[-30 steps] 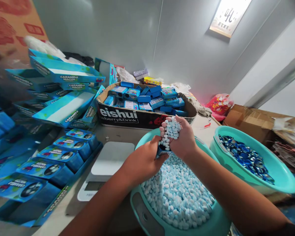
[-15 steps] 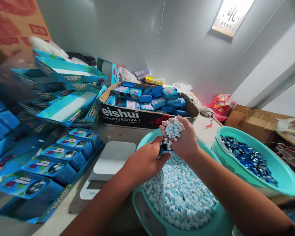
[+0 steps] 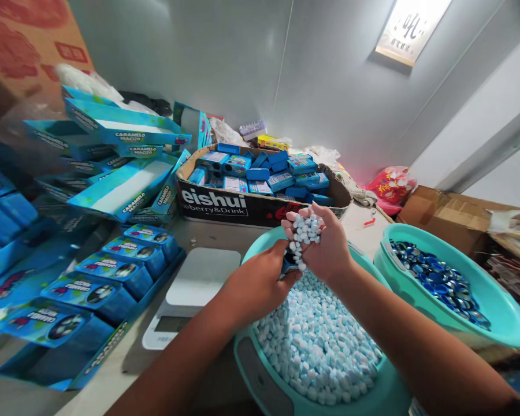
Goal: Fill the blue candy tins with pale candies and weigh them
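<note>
Over a turquoise basin (image 3: 248, 341), my left hand (image 3: 260, 283) is closed round a small blue tin (image 3: 288, 266), mostly hidden by the fingers. My right hand (image 3: 333, 245) is cupped and tilted just above the tin, with a handful of small white and pale-blue candies (image 3: 307, 227) in its palm. Some of these run down the edge of the palm to the tin's opening. Below both hands, the basin holds a heap of the same candies (image 3: 320, 341).
Left of the basin stands a white scale (image 3: 203, 277). Filled blue candy boxes (image 3: 108, 271) sit in a display tray at the left. Behind, a carton (image 3: 260, 215) holds blue tins. A second turquoise basin (image 3: 494, 289) with blue metal lids (image 3: 437, 283) is at the right.
Candies have slid down my right palm toward the tin, and the handful looks a little smaller. Both hands stay in nearly the same place.
</note>
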The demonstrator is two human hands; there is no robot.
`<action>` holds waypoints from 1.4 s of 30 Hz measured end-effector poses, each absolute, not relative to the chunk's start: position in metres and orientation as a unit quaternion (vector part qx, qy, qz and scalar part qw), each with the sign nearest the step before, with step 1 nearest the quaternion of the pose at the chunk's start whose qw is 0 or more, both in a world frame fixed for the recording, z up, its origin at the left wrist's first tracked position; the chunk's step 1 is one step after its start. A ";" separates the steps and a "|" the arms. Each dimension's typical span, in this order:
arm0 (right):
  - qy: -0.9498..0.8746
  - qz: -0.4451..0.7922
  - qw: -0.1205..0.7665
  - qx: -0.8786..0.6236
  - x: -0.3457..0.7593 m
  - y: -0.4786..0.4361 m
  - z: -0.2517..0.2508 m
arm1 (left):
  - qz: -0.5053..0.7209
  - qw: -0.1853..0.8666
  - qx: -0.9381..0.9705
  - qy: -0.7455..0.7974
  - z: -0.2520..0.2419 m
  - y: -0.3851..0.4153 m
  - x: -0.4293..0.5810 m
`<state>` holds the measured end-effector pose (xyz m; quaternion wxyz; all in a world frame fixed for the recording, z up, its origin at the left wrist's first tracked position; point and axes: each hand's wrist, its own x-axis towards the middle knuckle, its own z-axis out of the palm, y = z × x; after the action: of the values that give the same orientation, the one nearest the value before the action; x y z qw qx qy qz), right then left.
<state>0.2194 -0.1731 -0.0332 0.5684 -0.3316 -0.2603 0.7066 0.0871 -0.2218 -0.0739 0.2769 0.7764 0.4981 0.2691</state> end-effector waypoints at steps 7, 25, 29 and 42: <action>-0.276 0.719 0.562 -0.302 0.218 -0.174 -0.032 | 0.275 0.278 0.775 0.497 -0.075 -0.222 0.087; -0.299 0.708 0.559 -0.311 0.216 -0.177 -0.030 | 0.276 0.281 0.774 0.496 -0.073 -0.224 0.086; -0.316 0.704 0.557 -0.308 0.217 -0.175 -0.034 | 0.276 0.265 0.782 0.492 -0.075 -0.223 0.086; -0.344 0.688 0.570 -0.287 0.214 -0.173 -0.039 | 0.271 0.279 0.778 0.494 -0.073 -0.223 0.084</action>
<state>0.2145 -0.1731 -0.0388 0.5705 -0.2867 -0.3442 0.6884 0.0844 -0.2229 -0.0729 0.2786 0.7777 0.4940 0.2711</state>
